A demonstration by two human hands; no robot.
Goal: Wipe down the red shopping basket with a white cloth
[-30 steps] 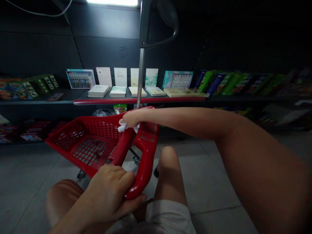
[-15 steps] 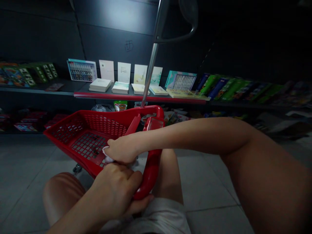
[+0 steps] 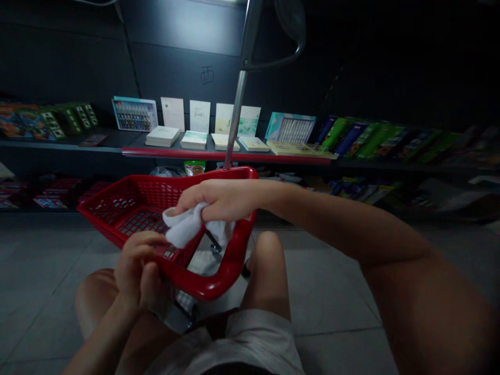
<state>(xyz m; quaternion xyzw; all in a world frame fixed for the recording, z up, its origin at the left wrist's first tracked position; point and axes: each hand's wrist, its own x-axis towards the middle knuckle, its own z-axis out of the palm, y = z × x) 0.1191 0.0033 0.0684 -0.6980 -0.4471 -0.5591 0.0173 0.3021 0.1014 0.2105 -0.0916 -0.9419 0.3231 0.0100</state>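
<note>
Your right hand (image 3: 221, 200) bunches a soft white cloth (image 3: 183, 225), your left hand (image 3: 136, 271) grips the light red plastic basket (image 3: 219, 281), easy to hold by the rim.

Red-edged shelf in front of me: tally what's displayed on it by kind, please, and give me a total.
Upright pale cards: 4
Flat pale booklets: 4
Boxed colour sets: 2
Wide flat yellow pack: 1
Total: 11
</note>
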